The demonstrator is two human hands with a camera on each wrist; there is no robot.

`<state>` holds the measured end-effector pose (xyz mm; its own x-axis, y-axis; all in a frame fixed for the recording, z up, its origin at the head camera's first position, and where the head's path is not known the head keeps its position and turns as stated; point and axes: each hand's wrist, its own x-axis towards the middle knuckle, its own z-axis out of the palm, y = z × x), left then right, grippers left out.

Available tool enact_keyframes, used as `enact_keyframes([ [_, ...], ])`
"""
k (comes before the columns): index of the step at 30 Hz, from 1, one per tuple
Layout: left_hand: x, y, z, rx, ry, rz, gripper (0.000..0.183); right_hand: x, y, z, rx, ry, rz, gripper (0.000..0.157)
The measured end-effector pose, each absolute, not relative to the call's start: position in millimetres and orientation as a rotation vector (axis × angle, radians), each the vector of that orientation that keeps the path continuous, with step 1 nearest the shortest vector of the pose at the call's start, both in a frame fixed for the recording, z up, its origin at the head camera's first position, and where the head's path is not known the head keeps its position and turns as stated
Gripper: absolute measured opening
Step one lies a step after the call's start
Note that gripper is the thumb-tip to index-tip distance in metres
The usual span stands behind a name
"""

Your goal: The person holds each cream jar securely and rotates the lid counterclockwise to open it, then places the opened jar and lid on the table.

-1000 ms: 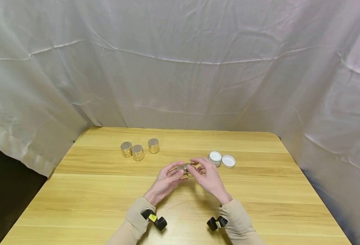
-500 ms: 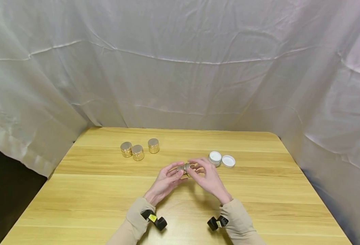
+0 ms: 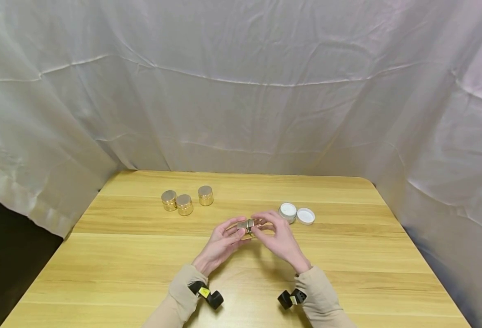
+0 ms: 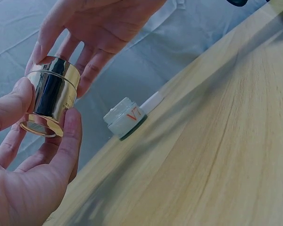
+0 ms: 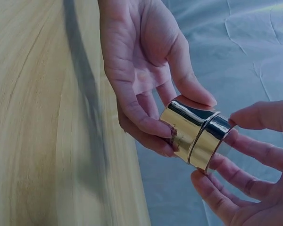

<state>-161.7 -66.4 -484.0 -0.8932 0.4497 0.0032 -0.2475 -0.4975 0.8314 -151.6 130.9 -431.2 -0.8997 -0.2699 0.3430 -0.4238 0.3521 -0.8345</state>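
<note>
A shiny gold jar [image 3: 246, 226] is held tipped on its side above the table, between both hands. A seam ring runs round it, and small lettering shows on its wider part [image 5: 181, 134] in the right wrist view. My left hand [image 3: 219, 246] grips that wider part between thumb and fingers. At the other end, my right hand [image 3: 281, 239] has its thumb and fingertips spread round the narrower gold section [image 5: 214, 141], at its rim. In the left wrist view, a shallow hollow ring [image 4: 37, 127] shows at the jar's near end.
Three gold jars with flat lids stand at the back left: an outer jar [image 3: 169, 200], a middle jar [image 3: 185, 205] and a right-hand jar [image 3: 205, 195]. Behind the right hand is an uncovered pale jar [image 3: 287, 212], with a white lid [image 3: 306, 216] lying beside it. Grey curtains [image 3: 241, 114] surround the table.
My right thumb and fingers have shifted slightly at the jar's end, the thumb drawing back a little from the seam. The left hand and the jar stay in place.
</note>
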Motion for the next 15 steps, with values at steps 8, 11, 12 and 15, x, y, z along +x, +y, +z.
enact_keyframes([
  [8,-161.6,-66.7,-483.8,0.316,1.287,2.392,0.039,-151.5,128.9,-431.2,0.506,-2.525,1.49,0.034],
  [11,-162.2,-66.7,-484.4,0.319,1.285,2.391,0.037,-151.1,128.2,-430.4,0.477,-2.539,1.459,0.031],
  [12,-162.3,-66.8,-484.5,0.319,1.283,2.391,0.038,-150.9,128.2,-430.2,0.477,-2.54,1.456,0.03],
  [15,-162.4,-66.8,-483.9,0.313,1.279,2.39,0.039,-150.5,128.7,-429.9,0.503,-2.533,1.48,0.028],
])
